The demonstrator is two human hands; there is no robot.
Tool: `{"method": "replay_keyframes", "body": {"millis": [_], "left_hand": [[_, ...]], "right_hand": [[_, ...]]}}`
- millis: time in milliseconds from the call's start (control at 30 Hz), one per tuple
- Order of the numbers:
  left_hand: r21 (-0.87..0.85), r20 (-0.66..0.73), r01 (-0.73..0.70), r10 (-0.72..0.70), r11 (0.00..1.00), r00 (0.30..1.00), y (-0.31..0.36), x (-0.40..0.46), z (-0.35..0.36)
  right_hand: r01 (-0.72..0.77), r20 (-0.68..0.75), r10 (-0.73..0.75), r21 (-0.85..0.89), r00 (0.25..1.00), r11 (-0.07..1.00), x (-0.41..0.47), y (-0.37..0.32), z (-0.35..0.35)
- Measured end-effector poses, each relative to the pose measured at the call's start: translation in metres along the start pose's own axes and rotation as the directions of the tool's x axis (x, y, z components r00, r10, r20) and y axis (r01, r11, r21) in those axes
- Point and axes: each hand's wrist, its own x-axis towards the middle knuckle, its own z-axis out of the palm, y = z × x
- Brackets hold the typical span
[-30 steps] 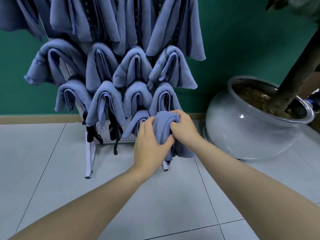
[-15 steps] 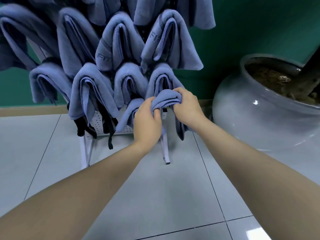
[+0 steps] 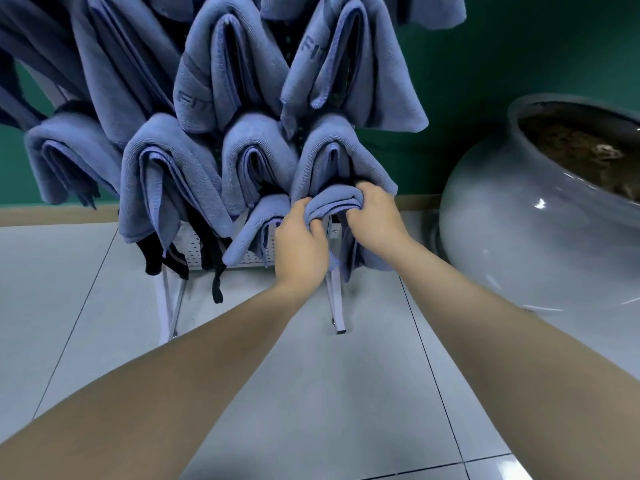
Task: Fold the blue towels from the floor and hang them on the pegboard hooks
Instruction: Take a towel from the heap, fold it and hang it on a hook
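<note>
A folded blue towel (image 3: pixel 337 200) arches over the lowest right spot of the white pegboard (image 3: pixel 194 249). My left hand (image 3: pixel 301 247) grips its left side, fingers curled into the fold. My right hand (image 3: pixel 375 216) grips its right side, with the towel's tails hanging below it. Several more folded blue towels (image 3: pixel 166 174) hang in rows above and to the left, hiding most of the board and its hooks. The hook under the held towel is hidden.
A large glossy white plant pot (image 3: pixel 540 230) filled with soil stands close on the right. The board's white legs (image 3: pixel 337 299) rest on pale floor tiles (image 3: pixel 311 393). Black straps (image 3: pixel 156 258) dangle below the board at left. A green wall lies behind.
The view has drawn closer and lower to the board. Both hands have kept their grip on the towel and eased it up under the towel hanging above.
</note>
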Motion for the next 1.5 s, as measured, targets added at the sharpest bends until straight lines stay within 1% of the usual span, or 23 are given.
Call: {"method": "replay_keyframes", "body": {"millis": [200, 367, 467, 567, 633, 700, 800, 867, 933, 1067, 1200, 1300, 1367, 1500], "left_hand": [[0.032, 0.047, 0.043, -0.045, 0.999, 0.998, -0.022, 0.006, 0.011], [0.033, 0.095, 0.032, -0.035, 0.999, 0.995, -0.034, 0.008, 0.016], [0.031, 0.130, 0.087, -0.090, 0.996, 0.987, -0.048, 0.005, 0.015], [0.055, 0.139, 0.128, -0.134, 0.990, 0.981, -0.065, 0.002, 0.013], [0.077, 0.148, 0.142, -0.152, 0.987, 0.977, -0.071, -0.002, 0.009], [0.089, 0.132, 0.107, -0.119, 0.990, 0.984, -0.070, -0.005, 0.003], [0.096, 0.102, -0.055, 0.045, 0.994, 0.994, -0.058, -0.011, -0.007], [0.105, 0.096, -0.149, 0.139, 0.983, 0.986, -0.049, -0.012, -0.011], [0.113, 0.079, -0.199, 0.191, 0.973, 0.978, -0.042, -0.010, -0.012], [0.129, 0.016, -0.247, 0.248, 0.960, 0.969, -0.031, -0.002, -0.012], [0.157, 0.035, -0.261, 0.259, 0.952, 0.965, -0.025, 0.005, -0.009], [0.167, 0.078, -0.266, 0.256, 0.949, 0.963, -0.026, 0.009, -0.005], [0.164, 0.071, -0.254, 0.246, 0.953, 0.967, -0.027, 0.011, -0.003], [0.126, 0.043, -0.228, 0.224, 0.965, 0.974, -0.023, 0.013, 0.001]], "right_hand": [[0.011, 0.030, -0.011, 0.005, 0.999, 1.000, 0.005, 0.017, 0.014], [0.026, 0.038, -0.027, 0.027, 0.999, 0.999, 0.011, 0.028, 0.023], [0.032, 0.071, -0.036, 0.060, 0.997, 0.998, 0.003, 0.031, 0.035], [-0.042, 0.086, 0.033, 0.103, 0.996, 0.994, -0.011, 0.031, 0.053], [-0.078, 0.056, 0.074, 0.088, 0.996, 0.993, -0.017, 0.029, 0.061], [-0.047, -0.016, 0.047, 0.011, 0.999, 0.999, -0.021, 0.024, 0.061], [0.042, -0.125, -0.048, -0.047, 0.991, 0.998, -0.027, 0.022, 0.050], [0.102, -0.152, -0.119, -0.116, 0.981, 0.988, -0.032, 0.023, 0.043], [0.156, -0.166, -0.186, -0.179, 0.968, 0.971, -0.033, 0.024, 0.039], [0.173, -0.192, -0.211, -0.196, 0.958, 0.965, -0.025, 0.022, 0.032], [0.202, -0.140, -0.248, -0.278, 0.959, 0.939, -0.016, 0.016, 0.023], [0.243, -0.013, -0.258, -0.290, 0.966, 0.926, -0.007, 0.014, 0.014], [0.274, 0.063, -0.268, -0.322, 0.961, 0.906, -0.002, 0.014, 0.008], [0.323, 0.152, -0.286, -0.400, 0.946, 0.857, 0.002, 0.009, -0.002]]}}
